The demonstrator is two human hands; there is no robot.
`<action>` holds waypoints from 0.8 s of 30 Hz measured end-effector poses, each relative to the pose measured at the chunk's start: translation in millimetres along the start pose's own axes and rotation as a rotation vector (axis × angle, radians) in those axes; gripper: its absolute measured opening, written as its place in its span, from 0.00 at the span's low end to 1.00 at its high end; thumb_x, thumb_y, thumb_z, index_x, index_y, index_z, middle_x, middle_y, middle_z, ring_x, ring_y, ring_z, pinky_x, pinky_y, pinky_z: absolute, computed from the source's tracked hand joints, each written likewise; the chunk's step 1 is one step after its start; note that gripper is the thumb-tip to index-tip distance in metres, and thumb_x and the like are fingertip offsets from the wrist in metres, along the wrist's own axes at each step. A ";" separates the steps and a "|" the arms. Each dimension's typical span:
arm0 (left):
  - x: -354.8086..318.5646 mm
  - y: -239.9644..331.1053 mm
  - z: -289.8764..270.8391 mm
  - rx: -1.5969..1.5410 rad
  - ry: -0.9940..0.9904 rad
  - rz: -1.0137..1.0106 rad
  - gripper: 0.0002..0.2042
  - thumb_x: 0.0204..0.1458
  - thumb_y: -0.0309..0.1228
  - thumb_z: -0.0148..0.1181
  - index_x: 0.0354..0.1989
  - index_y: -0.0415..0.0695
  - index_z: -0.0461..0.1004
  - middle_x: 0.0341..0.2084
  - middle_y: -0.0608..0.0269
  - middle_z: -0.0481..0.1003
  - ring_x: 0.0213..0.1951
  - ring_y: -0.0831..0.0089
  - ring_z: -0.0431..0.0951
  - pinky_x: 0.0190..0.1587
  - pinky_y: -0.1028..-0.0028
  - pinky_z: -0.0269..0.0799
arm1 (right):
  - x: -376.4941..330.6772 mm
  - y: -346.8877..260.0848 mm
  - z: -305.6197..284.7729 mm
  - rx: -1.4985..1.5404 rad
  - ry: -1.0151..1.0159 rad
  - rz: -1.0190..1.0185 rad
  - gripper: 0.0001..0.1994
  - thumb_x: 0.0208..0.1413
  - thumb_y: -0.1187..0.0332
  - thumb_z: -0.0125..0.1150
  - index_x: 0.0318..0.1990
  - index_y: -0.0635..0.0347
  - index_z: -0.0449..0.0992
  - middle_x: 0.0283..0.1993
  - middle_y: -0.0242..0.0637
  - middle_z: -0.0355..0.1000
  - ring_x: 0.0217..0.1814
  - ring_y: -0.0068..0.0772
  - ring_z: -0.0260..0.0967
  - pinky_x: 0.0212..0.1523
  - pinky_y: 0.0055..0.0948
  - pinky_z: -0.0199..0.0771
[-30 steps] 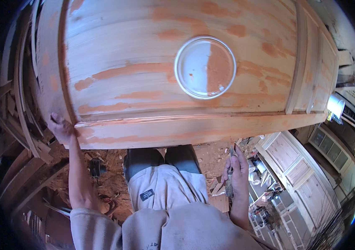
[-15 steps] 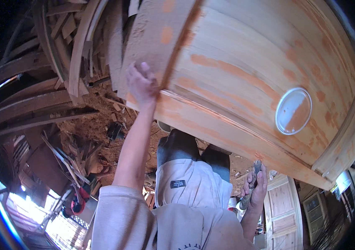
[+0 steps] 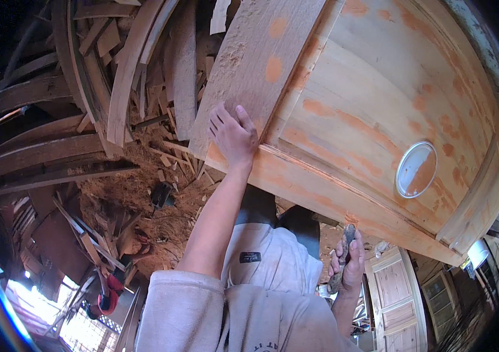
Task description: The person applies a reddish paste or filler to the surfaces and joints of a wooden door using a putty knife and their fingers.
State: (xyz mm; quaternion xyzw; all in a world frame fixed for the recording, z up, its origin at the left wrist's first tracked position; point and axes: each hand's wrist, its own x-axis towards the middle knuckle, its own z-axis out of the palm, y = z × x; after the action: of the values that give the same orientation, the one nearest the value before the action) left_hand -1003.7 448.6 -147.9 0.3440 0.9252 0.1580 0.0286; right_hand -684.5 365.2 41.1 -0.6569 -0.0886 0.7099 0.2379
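Observation:
A large wooden panelled door [image 3: 343, 70], streaked with orange filler, lies before me. My left hand [image 3: 233, 136] rests on its near left corner, where two frame pieces meet. The fingers are apart and hold nothing. Below the near edge, my right hand [image 3: 350, 262] is closed around a putty knife [image 3: 347, 237] caked with filler. Orange filler shows at its upper tip, right by the door's near edge. On the door panel to the right sits a round white lid [image 3: 416, 170] with orange filler in it.
Scrap boards [image 3: 126, 70] are piled at the far left, over a floor of sawdust and offcuts [image 3: 106, 190]. Another panelled door [image 3: 399, 299] stands at the lower right, near a white container [image 3: 478, 253]. A person in red [image 3: 107, 300] is at the lower left.
The view has shifted, so the door and my left hand appear farther right. My left hand stays at the door's corner. The putty knife in my right hand has slid slightly left along the edge.

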 end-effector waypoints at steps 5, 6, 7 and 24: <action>1.7 0.8 -2.3 -0.011 -0.057 -0.031 0.23 0.64 0.42 0.45 0.56 0.33 0.64 0.52 0.39 0.69 0.55 0.44 0.68 0.58 0.52 0.60 | 14.9 13.4 17.8 -0.119 -0.037 -0.074 0.28 0.67 0.55 0.54 0.71 0.53 0.57 0.29 0.32 0.63 0.15 0.21 0.61 0.13 0.23 0.68; 0.5 0.6 -2.2 -0.001 -0.073 -0.031 0.23 0.63 0.42 0.46 0.56 0.34 0.65 0.51 0.40 0.69 0.54 0.45 0.68 0.57 0.52 0.60 | 19.5 12.7 24.1 -0.107 -0.031 -0.079 0.28 0.68 0.57 0.53 0.71 0.54 0.57 0.29 0.32 0.63 0.15 0.21 0.62 0.14 0.23 0.69; 1.2 1.4 -1.2 0.008 -0.087 -0.026 0.22 0.63 0.42 0.46 0.56 0.35 0.65 0.51 0.42 0.69 0.54 0.47 0.68 0.57 0.52 0.60 | 23.5 12.7 29.7 -0.093 -0.026 -0.089 0.27 0.68 0.58 0.53 0.71 0.55 0.58 0.29 0.32 0.63 0.16 0.22 0.63 0.16 0.23 0.70; 5.1 0.5 -5.0 0.034 -0.044 -0.015 0.22 0.61 0.43 0.48 0.55 0.38 0.66 0.51 0.47 0.70 0.54 0.50 0.69 0.55 0.55 0.60 | 111.5 -51.9 93.9 -0.646 -0.263 -0.406 0.27 0.70 0.57 0.48 0.71 0.59 0.57 0.31 0.27 0.60 0.23 0.14 0.58 0.22 0.16 0.63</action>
State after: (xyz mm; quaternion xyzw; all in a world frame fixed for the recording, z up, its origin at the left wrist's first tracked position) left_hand -1008.1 451.0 -142.7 0.3408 0.9294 0.1346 0.0441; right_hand -767.2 478.6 -24.0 -0.5707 -0.4648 0.6621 0.1410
